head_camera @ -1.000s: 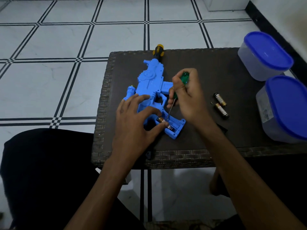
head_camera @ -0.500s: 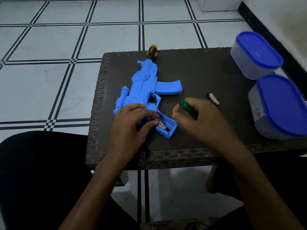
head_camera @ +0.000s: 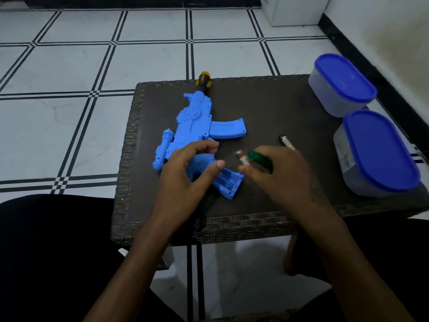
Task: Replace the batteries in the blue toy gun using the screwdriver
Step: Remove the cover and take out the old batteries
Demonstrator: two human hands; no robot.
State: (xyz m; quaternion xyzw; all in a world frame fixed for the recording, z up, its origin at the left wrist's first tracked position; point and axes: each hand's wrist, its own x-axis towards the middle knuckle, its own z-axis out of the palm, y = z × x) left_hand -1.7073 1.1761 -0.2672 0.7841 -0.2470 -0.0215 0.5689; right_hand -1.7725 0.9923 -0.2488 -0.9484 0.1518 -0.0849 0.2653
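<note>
The blue toy gun (head_camera: 197, 126) lies on the dark woven table (head_camera: 255, 103), muzzle away from me. Its open battery compartment (head_camera: 228, 182) faces up at the near end, and I see no battery in the part that shows. My left hand (head_camera: 185, 175) is over the gun's rear, fingers loosely curled, thumb and fingers apart, holding nothing. My right hand (head_camera: 283, 175), just right of the compartment, grips the green-handled screwdriver (head_camera: 260, 160) and pinches a battery (head_camera: 242, 158) at its fingertips. The screwdriver's shaft is hidden. Another battery (head_camera: 286, 141) lies on the table beyond my right hand.
Two clear tubs with blue lids stand at the table's right side, one further back (head_camera: 341, 86) and one nearer (head_camera: 378, 154). The tiled floor lies to the left and beyond. My dark-clothed legs are below the table's near edge.
The battery that lay in the compartment under my left fingers is now out and held in my right hand. My left fingers have lifted and spread apart.
</note>
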